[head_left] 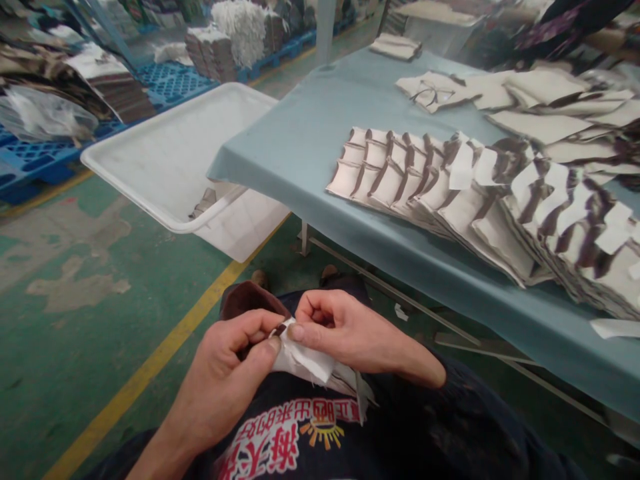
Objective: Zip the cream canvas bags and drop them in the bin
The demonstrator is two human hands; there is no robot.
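Observation:
Close in front of my dark apron, both hands pinch a fabric piece with a brown face (250, 299) and a pale underside. My left hand (220, 373) is closed on its edge, thumb and forefinger together. My right hand (357, 333) is closed at the same spot, its thumb pressing a white strip (313, 360) against the piece. The fingertips of the two hands nearly meet. A small dark bit shows between them, and the fingers partly hide the edge they grip. On the table, overlapping stacks of similar pale, brown-edged pieces (465, 207) lie in a row, several with white strips.
The blue-covered table (300, 140) has its near edge just beyond my hands. A white plastic tub (150, 160) stands left, partly under the table corner. Eyeglasses (433, 95) rest on fabric farther back. Blue pallets (185, 83) carry stacked goods. A person's dark sleeve (575, 27) appears far right.

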